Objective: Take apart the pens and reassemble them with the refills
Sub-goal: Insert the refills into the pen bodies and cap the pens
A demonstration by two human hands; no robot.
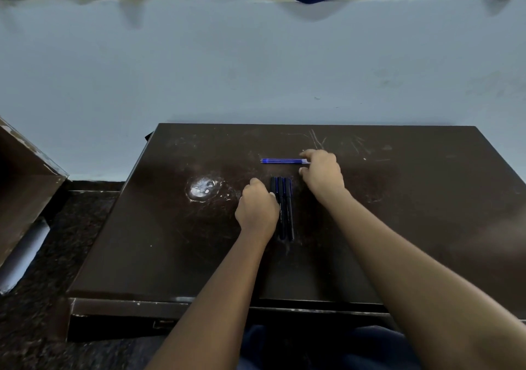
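Observation:
Three dark pens [284, 207] lie side by side, pointing away from me, in the middle of the dark brown table [398, 213]. Just behind them the blue refills [280, 161] lie crosswise in a tight bunch. My left hand [257, 209] rests beside the pens on their left, fingers curled, its thumb touching the leftmost pen. My right hand [323, 172] reaches over the right end of the refills, and its fingertips touch or pinch that end; the contact is partly hidden.
A pale scuffed patch [203, 189] marks the table left of the pens. A light blue wall [256, 56] rises right behind the table. A wooden board [25, 176] and a grey tube [22, 256] stand on the dark floor at left.

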